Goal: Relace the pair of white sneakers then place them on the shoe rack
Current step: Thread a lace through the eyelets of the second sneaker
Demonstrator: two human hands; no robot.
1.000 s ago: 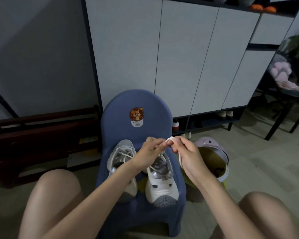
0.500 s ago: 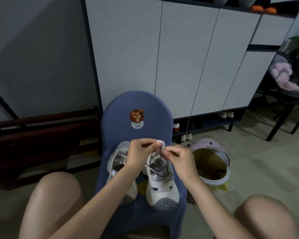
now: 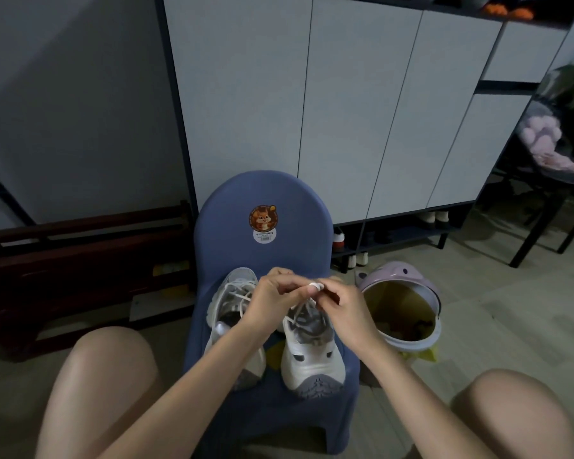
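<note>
Grey cabinet doors (image 3: pixel 345 111) are seen behind a small blue chair (image 3: pixel 262 207), on whose seat the pair of white sneakers is carried. The right sneaker (image 3: pixel 312 359) lies toward the seat's right edge, its sole tip at the front edge; the left sneaker (image 3: pixel 232 293) lies just beside it toward the left edge, partly hidden by a forearm. A white lace (image 3: pixel 314 286) is held up above the right sneaker, with strands running down to its eyelets. The lace is pinched by the left hand (image 3: pixel 275 299) and the right hand (image 3: pixel 342 306), whose fingers are curled and whose fingertips meet at a small loop. A knot or bow is judged to be in progress on the right sneaker; how fully the left one is laced cannot be told.

The loop could slip from the pinch if tension is lost, and the knot would come undone. A hard pull could drag the sneaker toward the seat's front edge. An open pink bin (image 3: pixel 401 313) stands on the floor just beside the chair, and a shoe knocked rightward could fall into it.
</note>
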